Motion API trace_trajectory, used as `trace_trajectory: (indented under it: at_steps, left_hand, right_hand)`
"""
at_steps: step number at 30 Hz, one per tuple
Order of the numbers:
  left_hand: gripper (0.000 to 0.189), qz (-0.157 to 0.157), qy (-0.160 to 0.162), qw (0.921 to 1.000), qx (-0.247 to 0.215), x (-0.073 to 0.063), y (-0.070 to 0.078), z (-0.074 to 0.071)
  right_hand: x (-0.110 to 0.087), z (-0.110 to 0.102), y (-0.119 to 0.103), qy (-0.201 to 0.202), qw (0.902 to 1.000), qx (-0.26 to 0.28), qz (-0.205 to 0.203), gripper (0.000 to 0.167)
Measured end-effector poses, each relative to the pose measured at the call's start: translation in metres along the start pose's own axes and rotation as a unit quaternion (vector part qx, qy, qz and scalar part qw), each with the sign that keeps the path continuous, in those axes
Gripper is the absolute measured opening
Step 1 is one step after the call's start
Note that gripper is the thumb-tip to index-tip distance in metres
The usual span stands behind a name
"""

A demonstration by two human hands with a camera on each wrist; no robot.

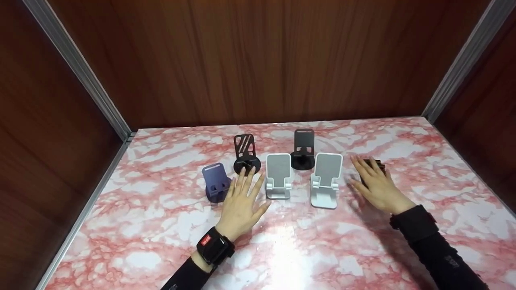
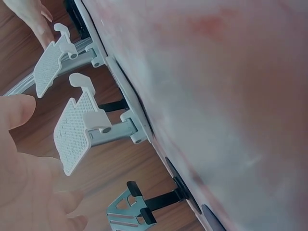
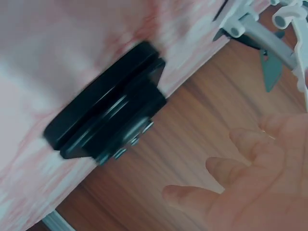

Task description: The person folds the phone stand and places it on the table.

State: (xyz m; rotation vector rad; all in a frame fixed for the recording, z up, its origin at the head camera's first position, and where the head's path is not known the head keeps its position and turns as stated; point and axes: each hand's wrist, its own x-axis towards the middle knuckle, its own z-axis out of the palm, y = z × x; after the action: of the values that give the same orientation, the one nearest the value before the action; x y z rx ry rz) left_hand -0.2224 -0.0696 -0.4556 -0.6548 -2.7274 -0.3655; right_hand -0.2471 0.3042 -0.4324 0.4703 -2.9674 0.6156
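My left hand (image 1: 238, 207) is spread with straight fingers between a blue phone stand (image 1: 215, 181) and a white phone stand (image 1: 278, 173). Its fingertips overlap the round base of a black slotted phone stand (image 1: 245, 151) in the head view. Fingers spread, my right hand (image 1: 381, 189) is held over a black folded stand (image 3: 108, 106), which it partly hides in the head view. The right wrist view shows a gap between that hand and the low black object. Neither hand holds anything.
A second white phone stand (image 1: 325, 179) stands left of my right hand. Behind the white pair is a dark phone stand (image 1: 304, 147) on a round base. Wood-grain panels (image 1: 266, 60) and metal rails enclose the red-and-white marbled table (image 1: 161, 241).
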Motion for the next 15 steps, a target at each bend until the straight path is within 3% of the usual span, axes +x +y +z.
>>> trace_trajectory:
  at_steps: [7,15]
  left_hand:
    - [0.067,0.002,-0.007,0.9999,0.01,-0.001,0.001,0.003]
    - [0.066,0.008,-0.009,0.9999,0.011,-0.001,0.002,0.001]
  right_hand:
    - [0.007,0.0,-0.013,-0.004,0.9998,0.01,-0.016,0.062]
    - [0.013,-0.001,-0.021,-0.025,0.9949,0.092,-0.033,0.06]
